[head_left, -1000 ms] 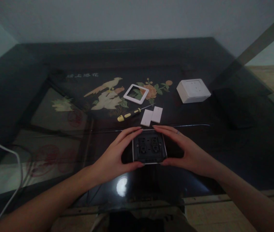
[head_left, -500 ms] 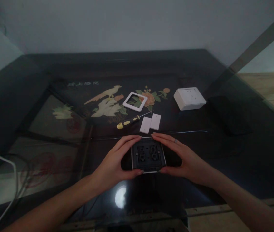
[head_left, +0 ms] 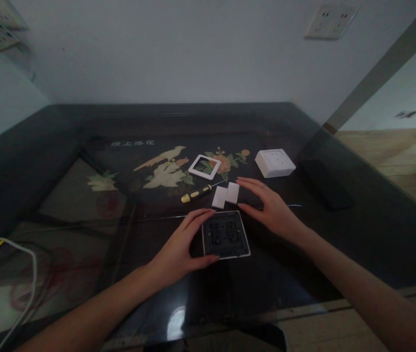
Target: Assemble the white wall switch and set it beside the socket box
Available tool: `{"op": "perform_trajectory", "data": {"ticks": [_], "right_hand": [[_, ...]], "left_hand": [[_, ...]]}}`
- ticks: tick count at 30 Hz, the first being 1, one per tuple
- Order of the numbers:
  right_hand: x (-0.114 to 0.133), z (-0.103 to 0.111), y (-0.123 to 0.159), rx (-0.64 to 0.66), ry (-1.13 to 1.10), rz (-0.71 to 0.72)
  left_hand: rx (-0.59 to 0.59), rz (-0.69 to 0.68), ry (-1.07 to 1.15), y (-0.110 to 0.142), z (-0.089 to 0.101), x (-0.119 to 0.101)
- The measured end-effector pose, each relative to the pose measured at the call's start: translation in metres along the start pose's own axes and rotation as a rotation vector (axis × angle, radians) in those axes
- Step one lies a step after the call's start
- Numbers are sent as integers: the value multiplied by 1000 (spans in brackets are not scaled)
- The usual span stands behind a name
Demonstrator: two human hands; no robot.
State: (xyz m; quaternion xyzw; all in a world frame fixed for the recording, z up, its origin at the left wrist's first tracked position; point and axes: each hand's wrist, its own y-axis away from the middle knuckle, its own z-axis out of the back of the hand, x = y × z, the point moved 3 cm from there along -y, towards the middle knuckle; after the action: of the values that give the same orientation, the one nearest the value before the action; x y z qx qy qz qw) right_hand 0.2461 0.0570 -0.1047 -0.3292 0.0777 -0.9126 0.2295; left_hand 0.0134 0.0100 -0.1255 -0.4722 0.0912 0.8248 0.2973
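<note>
My left hand grips the left side of a light switch base, thumb at its near edge and fingers at its far edge. The base is a white-edged square with a dark inside and two mechanisms, lying on the glossy dark table. My right hand is off the base, fingers and thumb apart, close to the right of two white switch rockers. The left rocker touches or slightly underlies the other. Nothing shows between my right fingers.
Behind the rockers lie a yellow-and-black screwdriver and a white square frame. A white socket box stands at the right, beside a dark flat object. A white cable with a yellow tag runs along the left. Wall sockets are above.
My right hand has let go of the switch base and moved up toward the rockers. My left hand keeps its hold. The view has tilted upward, showing more wall.
</note>
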Motion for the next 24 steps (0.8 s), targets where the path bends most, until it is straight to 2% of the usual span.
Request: {"op": "perform_trajectory", "data": {"ticks": [3,9,12,16,18,21,24], "right_hand": [[-13,-12,-13,76,109,-22],[-24,-29,-13,37,137,-16],[-22,-22,-13,15,144,-14],[-6,5,-9,-34,107,5],[7,16,-1,18,4,78],[23,20,17,119,-113,164],[31,13,33,122,-143,289]], "left_hand": [[-11,-20,7,-1,3,-3],[-109,-6,42,-5,8,0],[-123,-5,24,-5,7,3],[-110,-2,-5,-3,8,2],[-95,-10,-16,-3,8,0],[-71,-21,-33,-3,7,-1],[-53,-12,-40,-2,7,0]]}}
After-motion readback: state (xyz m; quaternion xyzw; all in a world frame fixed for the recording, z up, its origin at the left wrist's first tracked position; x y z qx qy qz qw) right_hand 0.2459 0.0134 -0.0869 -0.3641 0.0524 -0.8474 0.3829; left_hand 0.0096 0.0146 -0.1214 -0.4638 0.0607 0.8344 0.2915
